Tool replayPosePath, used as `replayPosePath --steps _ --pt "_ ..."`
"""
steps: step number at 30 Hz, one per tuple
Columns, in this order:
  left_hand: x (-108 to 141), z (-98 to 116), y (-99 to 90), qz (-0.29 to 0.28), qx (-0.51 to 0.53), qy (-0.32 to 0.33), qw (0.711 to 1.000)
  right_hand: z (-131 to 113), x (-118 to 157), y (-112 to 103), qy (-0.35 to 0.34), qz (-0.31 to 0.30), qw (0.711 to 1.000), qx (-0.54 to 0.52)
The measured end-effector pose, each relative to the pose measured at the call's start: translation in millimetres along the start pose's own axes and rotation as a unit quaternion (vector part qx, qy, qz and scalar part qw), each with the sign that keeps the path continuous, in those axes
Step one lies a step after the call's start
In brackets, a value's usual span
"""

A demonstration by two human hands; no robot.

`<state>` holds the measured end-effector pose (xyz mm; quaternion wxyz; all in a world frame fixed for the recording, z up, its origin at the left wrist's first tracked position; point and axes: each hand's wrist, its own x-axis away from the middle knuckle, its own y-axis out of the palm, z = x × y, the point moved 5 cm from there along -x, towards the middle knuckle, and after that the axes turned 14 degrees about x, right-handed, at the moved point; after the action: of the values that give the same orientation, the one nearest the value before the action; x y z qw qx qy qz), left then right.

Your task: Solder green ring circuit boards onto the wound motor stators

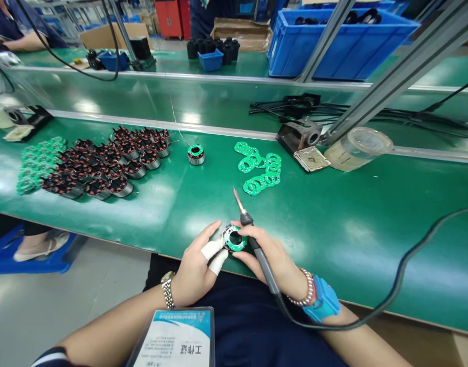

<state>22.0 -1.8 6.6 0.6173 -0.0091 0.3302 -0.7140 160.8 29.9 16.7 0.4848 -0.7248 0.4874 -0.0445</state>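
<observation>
Near the bench's front edge, my left hand (198,262) grips a motor stator with a green ring-shaped circuit board (239,244) on top. White finger covers wrap two of its fingers. My right hand (274,260) holds a soldering iron (263,267), its tip pointing up and away from me, while its fingertips also touch the stator's right side. Farther off stands another stator (196,155) topped by a green board, with a thin solder wire (175,114) hanging down to it. Loose green ring boards (261,182) lie to the right of it.
Many wound stators (104,163) crowd the left of the green bench (203,204), beside stacked green boards (39,163). At right are a soldering iron stand (301,135), a sponge (312,158) and a plastic tub (358,148). The iron's cable (402,265) crosses my right forearm. A metal post (402,71) slants overhead.
</observation>
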Motion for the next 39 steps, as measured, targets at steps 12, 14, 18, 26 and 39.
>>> replayPosePath --steps 12,14,18,26,39 --pt "-23 -5 -12.2 -0.083 -0.06 0.115 0.988 7 2 -14 0.033 -0.001 0.999 0.002" --pt "-31 -4 -15.7 -0.103 -0.095 0.168 0.976 8 1 -13 0.032 -0.003 0.999 0.0" --pt "-41 2 -17.8 -0.133 -0.122 0.226 0.957 10 1 -12 0.031 -0.002 1.0 -0.003" --pt "-30 8 -3.9 -0.058 -0.156 0.202 0.965 3 8 -8 0.055 0.043 0.997 0.032" --pt "-12 -4 6.6 -0.012 0.052 -0.05 0.997 7 -1 -7 0.042 0.026 0.999 0.019"
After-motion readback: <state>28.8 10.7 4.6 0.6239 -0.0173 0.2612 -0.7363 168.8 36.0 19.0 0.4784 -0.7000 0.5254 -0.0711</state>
